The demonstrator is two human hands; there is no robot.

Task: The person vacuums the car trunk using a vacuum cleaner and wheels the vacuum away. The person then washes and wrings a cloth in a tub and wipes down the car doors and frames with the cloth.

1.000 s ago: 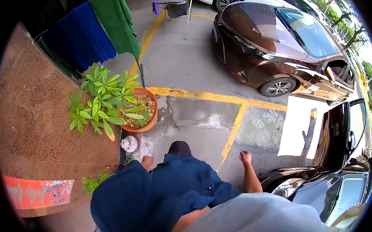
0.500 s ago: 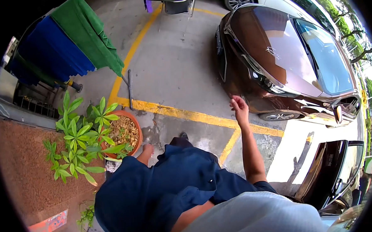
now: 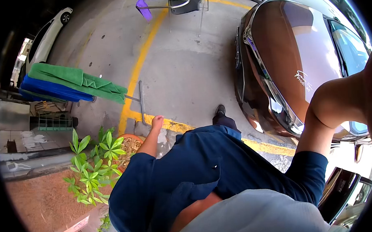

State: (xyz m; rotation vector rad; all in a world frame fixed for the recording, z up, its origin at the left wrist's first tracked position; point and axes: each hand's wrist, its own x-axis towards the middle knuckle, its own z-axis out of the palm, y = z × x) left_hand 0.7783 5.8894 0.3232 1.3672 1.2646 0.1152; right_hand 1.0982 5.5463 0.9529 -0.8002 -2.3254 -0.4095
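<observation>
My left hand [image 3: 157, 122] hangs low in front of me, its fingers curled in with no object showing in them. It is nearest to a potted plant [image 3: 91, 170] in an orange-rimmed pot [image 3: 138, 138] and to the yellow floor line [image 3: 176, 126]. Up at the right edge of the view, very close to the camera, is my right hand [image 3: 370, 77]. The elbow is bent, and the fingers are cut off by the edge, so whether they hold anything is hidden. Behind that arm stands a brown car [image 3: 276, 54].
A green towel [image 3: 74, 79] and blue cloths [image 3: 54, 90] hang on a rack at left. A metal-framed stand [image 3: 183, 2] with a purple cloth [image 3: 143, 9] is ahead. White cars stand behind, and a brown ledge [image 3: 40, 197] lies at lower left.
My right hand has risen from in front of the brown car to beside the camera. My left hand has swung forward past the pot. One foot is now further forward, and the view has turned.
</observation>
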